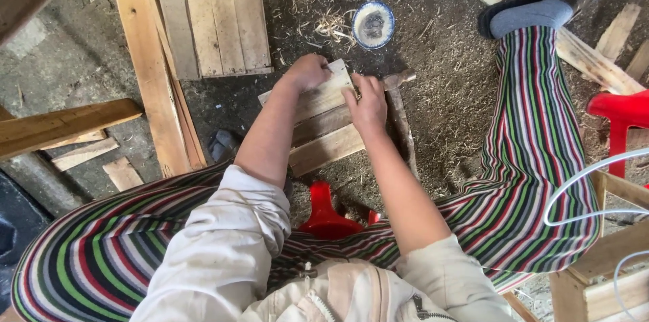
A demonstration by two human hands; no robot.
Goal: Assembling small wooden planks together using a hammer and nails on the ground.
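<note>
Wooden slats point(323, 129), 3 of them side by side, lie on the dirt floor point(446, 85) between the person's striped legs. Left hand point(307, 72) grips the top slat's far edge; right hand point(368, 106) presses flat beside it. A small bowl point(373, 25) sits just beyond.

Tight working space between the knees

Striped legs point(541, 160) flank the slatted wooden panel point(324, 136); a small bowl point(373, 24) and a finished panel point(213, 18) stand beyond, with bare sawdust floor point(446, 92) open to its right.
</note>
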